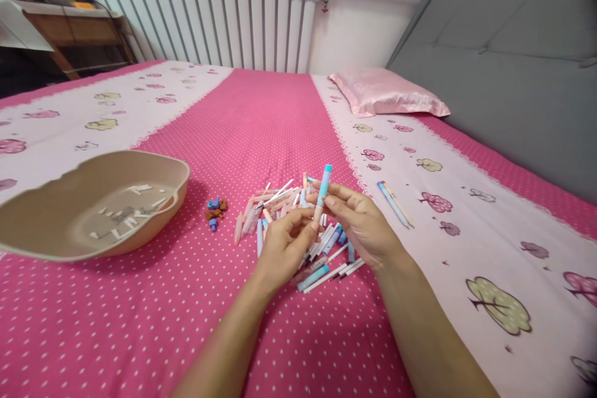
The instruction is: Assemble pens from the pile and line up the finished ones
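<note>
A pen barrel (324, 185), light blue above and peach below, stands nearly upright between my hands over the pile. My left hand (291, 242) pinches its lower peach part between thumb and fingers. Higher up, the thumb and fingers of my right hand (359, 217) close on the blue part. Beneath them lies a loose pile of pen parts: pink barrels (249, 217), thin white refills (332, 275) with dark ends, and blue caps (317, 277). My hands hide the middle of this pile.
A tan basin (56, 189) holding small white pieces stands on the left. Small blue and brown pieces (215, 211) lie beside it. Two pens (394, 204) rest on the bedspread (261, 112) to the right. Farther back are a pink pillow (387, 92) and grey headboard (508, 43).
</note>
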### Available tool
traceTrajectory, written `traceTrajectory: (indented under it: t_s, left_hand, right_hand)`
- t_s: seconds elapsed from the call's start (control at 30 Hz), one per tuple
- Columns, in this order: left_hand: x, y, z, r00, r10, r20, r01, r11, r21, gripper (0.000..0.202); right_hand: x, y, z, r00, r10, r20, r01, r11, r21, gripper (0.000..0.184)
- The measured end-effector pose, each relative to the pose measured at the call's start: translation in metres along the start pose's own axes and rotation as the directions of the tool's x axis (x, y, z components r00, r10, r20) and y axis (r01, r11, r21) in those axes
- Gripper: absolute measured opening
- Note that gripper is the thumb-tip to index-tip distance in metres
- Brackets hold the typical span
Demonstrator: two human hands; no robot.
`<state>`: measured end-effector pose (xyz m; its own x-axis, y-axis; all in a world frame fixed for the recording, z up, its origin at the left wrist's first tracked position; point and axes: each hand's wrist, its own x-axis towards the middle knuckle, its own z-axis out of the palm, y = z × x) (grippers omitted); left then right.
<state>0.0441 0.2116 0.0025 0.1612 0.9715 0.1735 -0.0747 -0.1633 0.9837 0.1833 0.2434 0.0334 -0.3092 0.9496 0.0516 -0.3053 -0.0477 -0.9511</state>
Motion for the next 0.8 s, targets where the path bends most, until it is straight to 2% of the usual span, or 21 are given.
traceTrajectory:
  t_s: [0.47, 0.7, 0.8]
  left_hand:
    - [0.0002, 0.0013, 0.0022, 0.999, -0.032, -0.024, 0.032, 0.999, 0.010, 0.033]
    - [-0.0002, 0.0013, 0.0004, 1.000, -0.018, 0.011, 0.018, 1.000, 0.000, 0.032]
    - [-0.0005, 0.0022, 0.0001, 1.000, -0.011, 0.015, 0.011, 1.000, 0.009, 0.033]
  right_hand:
    - [0.0002, 0.0024, -0.0018, 0.994, 0.024, -0.103, -0.024, 1.000, 0.002, 0.034]
    - [-0.0013, -0.0004, 0.0006, 0.998, 0.042, -0.052, -0.041, 0.999, 0.024, 0.035]
    - [-0.0013, -0.0013, 0.0026, 0.999, 0.023, -0.046, -0.021, 0.999, 0.032, 0.028]
